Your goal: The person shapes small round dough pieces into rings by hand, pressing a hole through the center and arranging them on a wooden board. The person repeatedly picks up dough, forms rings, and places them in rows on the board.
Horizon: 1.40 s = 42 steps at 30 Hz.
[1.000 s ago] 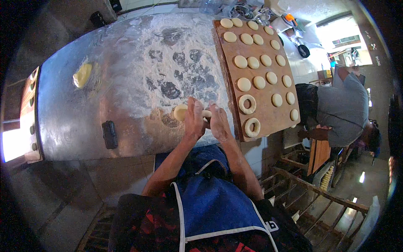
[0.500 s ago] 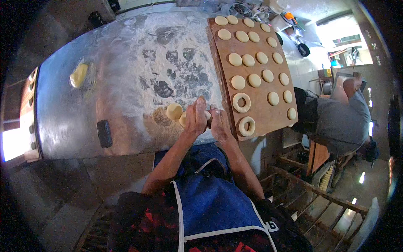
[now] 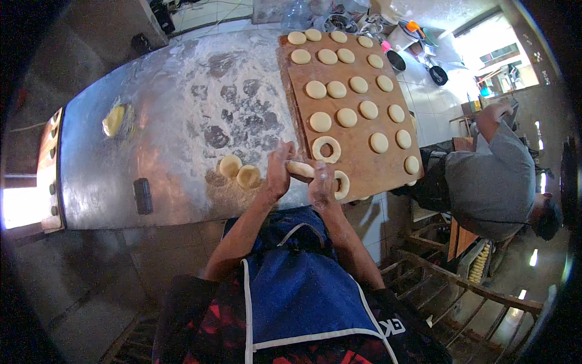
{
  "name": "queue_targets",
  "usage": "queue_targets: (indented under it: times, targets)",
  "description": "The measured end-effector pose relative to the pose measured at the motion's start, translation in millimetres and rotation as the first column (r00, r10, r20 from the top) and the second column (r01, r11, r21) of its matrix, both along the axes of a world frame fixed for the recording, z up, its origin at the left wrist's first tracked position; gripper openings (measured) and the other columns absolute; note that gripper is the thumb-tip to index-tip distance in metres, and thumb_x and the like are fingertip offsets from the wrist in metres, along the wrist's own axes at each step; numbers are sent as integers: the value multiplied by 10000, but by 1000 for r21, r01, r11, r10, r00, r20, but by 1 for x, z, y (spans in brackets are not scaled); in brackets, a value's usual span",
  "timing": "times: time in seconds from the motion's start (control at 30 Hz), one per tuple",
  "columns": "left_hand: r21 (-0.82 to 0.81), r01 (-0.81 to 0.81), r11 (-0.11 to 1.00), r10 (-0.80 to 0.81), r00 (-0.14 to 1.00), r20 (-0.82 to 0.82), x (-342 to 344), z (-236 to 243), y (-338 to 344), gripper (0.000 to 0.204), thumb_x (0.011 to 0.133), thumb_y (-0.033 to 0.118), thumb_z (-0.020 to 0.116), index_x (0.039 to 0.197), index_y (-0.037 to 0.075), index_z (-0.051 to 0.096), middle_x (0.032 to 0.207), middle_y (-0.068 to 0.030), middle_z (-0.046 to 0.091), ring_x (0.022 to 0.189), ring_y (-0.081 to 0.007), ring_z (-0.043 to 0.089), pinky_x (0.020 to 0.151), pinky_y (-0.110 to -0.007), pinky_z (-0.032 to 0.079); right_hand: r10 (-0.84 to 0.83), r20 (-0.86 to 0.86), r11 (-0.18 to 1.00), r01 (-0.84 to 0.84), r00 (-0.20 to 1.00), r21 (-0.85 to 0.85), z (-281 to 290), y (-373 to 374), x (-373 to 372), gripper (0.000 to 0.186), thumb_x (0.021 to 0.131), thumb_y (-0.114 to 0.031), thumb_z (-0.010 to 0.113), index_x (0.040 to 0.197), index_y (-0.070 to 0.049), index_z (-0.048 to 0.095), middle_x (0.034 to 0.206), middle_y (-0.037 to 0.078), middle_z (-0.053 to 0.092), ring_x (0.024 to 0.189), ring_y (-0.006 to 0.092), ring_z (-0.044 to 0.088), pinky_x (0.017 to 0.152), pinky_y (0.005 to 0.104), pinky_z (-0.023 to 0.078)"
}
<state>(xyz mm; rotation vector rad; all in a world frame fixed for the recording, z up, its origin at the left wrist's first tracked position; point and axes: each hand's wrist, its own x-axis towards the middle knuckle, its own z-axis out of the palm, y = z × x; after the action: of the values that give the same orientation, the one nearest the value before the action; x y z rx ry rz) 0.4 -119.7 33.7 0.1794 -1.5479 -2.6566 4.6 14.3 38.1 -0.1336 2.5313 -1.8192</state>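
Observation:
My left hand (image 3: 279,174) and my right hand (image 3: 321,182) hold a short rope of pale dough (image 3: 301,169) between them, just above the near edge of a floured steel table (image 3: 182,121). Two round dough pieces (image 3: 239,171) lie on the flour to the left of my left hand. A brown wooden board (image 3: 376,164) on the right carries several round dough discs, and two ring-shaped pieces (image 3: 326,148) lie nearest my hands. My right hand partly hides the nearer ring (image 3: 343,185).
A yellowish lump of dough (image 3: 113,120) lies at the far left of the table and a small dark object (image 3: 143,195) near its front edge. Another person in a grey shirt (image 3: 491,176) bends at the right. Pans and utensils (image 3: 418,48) sit beyond the board. Wooden racks (image 3: 461,285) stand lower right.
My hands have lifted the dough off the floured table and drawn it into a short rope, moving slightly right toward the board. The two round pieces are now uncovered on the table.

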Motion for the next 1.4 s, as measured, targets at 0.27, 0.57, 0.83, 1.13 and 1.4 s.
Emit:
queue_targets:
  times: [0.27,0.57,0.83,1.13,1.4]
  targets:
    - [-673,-140,726,43,986,-158,1,30,44,485,1005,394,337,831,-19,524,681,-148,534,625,-224,541,567,-375,398,8,79,1000,-7,997,-10,-27,53,16,681,991,-519,303,1088,84,604,968,190,644,904,247,611,791,366,488]
    - [-157,148,976,-154,988,-24,-14,10,149,336,1001,341,417,844,60,515,687,-54,492,644,-191,503,584,-353,405,-227,133,964,242,965,-109,-17,137,20,671,988,-534,357,1050,75,632,982,103,647,841,214,605,768,363,493]
    - [-576,232,784,-115,966,232,-34,17,194,414,1016,344,371,865,11,565,751,-161,578,682,-295,553,650,-412,439,-267,139,951,284,954,-119,48,195,19,301,802,-158,704,1016,28,604,870,88,640,769,150,604,695,316,510]
    - [-947,75,312,-428,901,-69,-47,-8,181,217,856,202,624,940,2,625,932,-194,578,912,-366,574,786,-458,469,-264,-218,864,331,940,380,27,218,15,648,810,-160,712,1344,47,407,1086,233,533,956,354,541,841,422,467]
    - [-942,-145,304,-263,937,-229,-38,24,174,250,809,174,696,993,11,650,923,-175,593,918,-367,583,809,-433,485,228,-310,530,150,923,835,-13,219,-129,424,860,-194,617,1196,42,513,1237,262,542,1166,398,511,1009,477,397]
